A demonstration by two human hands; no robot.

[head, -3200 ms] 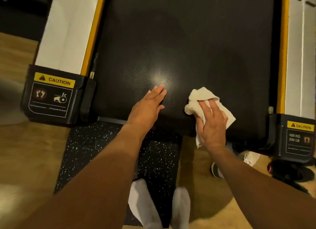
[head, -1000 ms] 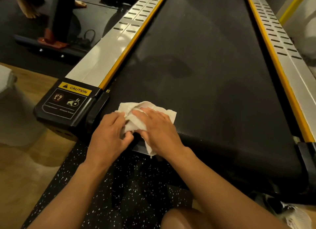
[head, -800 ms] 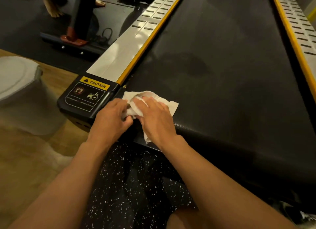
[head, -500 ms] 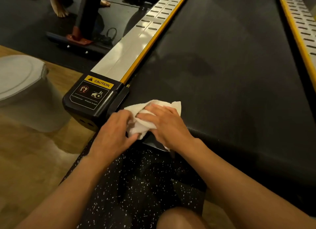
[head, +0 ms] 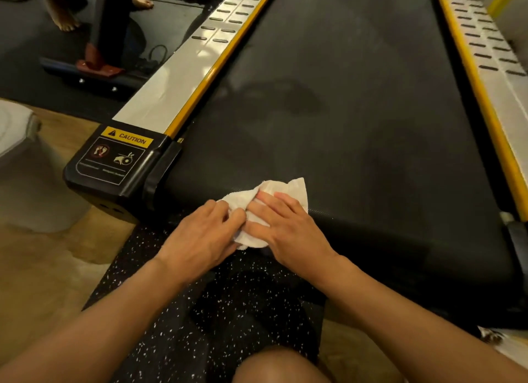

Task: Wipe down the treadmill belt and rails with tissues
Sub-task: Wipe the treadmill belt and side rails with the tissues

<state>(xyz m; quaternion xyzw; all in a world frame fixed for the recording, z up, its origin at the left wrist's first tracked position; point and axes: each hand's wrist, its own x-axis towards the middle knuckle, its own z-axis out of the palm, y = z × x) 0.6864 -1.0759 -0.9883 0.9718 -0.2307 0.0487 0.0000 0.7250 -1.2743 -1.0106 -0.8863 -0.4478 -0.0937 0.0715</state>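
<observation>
A crumpled white tissue lies over the rear edge of the black treadmill belt. My left hand grips its left side with curled fingers. My right hand lies over its right side, fingers fairly straight and pressing it against the belt edge. Silver side rails with yellow trim run along the belt, the left rail and the right rail. Much of the tissue is hidden under both hands.
A black end cap with a yellow CAUTION label sits at the left rail's near end. A speckled black mat lies under me on a wooden floor. A pale round container stands left. Another person's bare feet and a machine base are at far left.
Both hands and the tissue have shifted right along the belt's rear edge, away from the left end cap. Earlier my left hand rested flat on the belt apart from the tissue.
</observation>
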